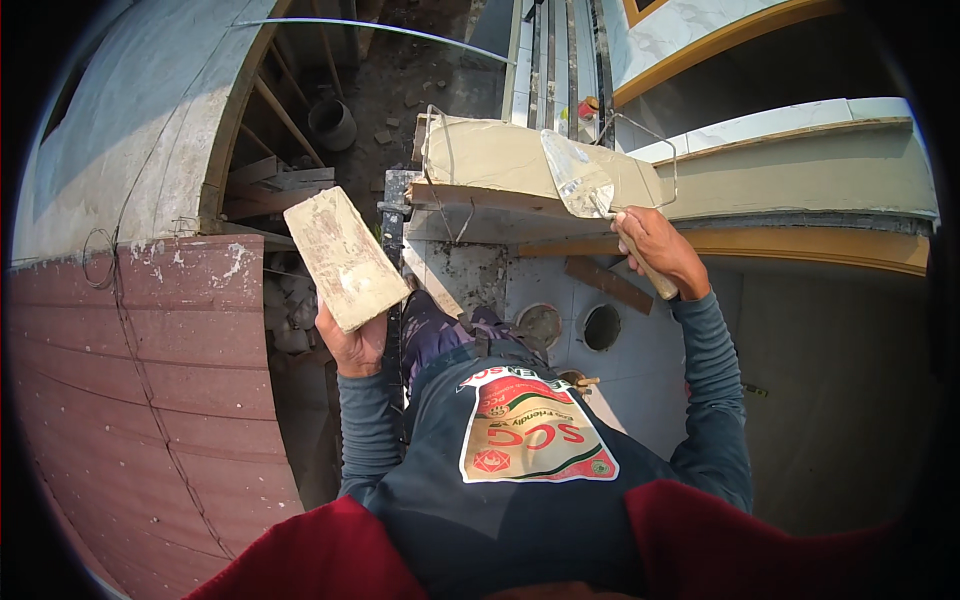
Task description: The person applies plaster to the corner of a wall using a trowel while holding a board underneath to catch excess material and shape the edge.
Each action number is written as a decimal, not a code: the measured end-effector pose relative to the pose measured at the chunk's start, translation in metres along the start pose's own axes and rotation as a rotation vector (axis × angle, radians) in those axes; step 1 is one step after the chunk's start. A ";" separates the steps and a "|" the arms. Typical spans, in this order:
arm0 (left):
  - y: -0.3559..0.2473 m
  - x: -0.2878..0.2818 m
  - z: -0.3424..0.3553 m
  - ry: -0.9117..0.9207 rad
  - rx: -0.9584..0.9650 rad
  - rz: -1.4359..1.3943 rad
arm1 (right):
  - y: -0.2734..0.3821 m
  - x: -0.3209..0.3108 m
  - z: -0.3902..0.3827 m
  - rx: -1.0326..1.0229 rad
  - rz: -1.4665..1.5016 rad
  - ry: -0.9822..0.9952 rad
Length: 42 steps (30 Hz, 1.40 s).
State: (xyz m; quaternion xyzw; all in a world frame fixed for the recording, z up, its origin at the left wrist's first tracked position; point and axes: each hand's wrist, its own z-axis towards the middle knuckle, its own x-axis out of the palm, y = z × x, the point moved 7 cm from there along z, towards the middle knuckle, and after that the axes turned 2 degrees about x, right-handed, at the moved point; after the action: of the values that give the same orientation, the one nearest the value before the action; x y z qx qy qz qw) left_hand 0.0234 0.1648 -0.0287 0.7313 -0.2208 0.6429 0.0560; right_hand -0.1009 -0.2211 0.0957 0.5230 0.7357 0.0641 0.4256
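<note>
My left hand (355, 340) is closed at the lower end of a rectangular board (345, 260), smeared with pale mortar like a plasterer's hawk; its grip underneath is hidden. In my right hand (662, 250) is a pointed trowel (578, 178), fingers wrapped round its wooden handle. The trowel's mortar-streaked blade overlaps the top of a beige plastered ledge (490, 155); whether it touches, I cannot tell. Bent wire clamps (428, 150) straddle this ledge, and a wooden strip (480, 200) runs along its near edge.
Reddish-brown corrugated sheeting (150, 370) stands at my left, with a loose black cable (125, 330) hanging over it. Below lies a tiled floor (640, 365) with round holes (602, 327) and a loose plank (608, 284). A bucket (332, 124) sits at far left, beside timber.
</note>
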 end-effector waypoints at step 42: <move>0.103 0.102 0.017 0.200 -0.555 -0.247 | 0.071 0.064 -0.082 -0.262 0.746 0.526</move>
State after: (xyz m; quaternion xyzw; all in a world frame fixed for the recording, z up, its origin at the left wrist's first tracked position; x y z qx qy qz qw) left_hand 0.0062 0.0410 0.0461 0.6425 -0.2906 0.6154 0.3523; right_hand -0.1130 -0.1080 0.1494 0.6595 0.5661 0.4351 0.2352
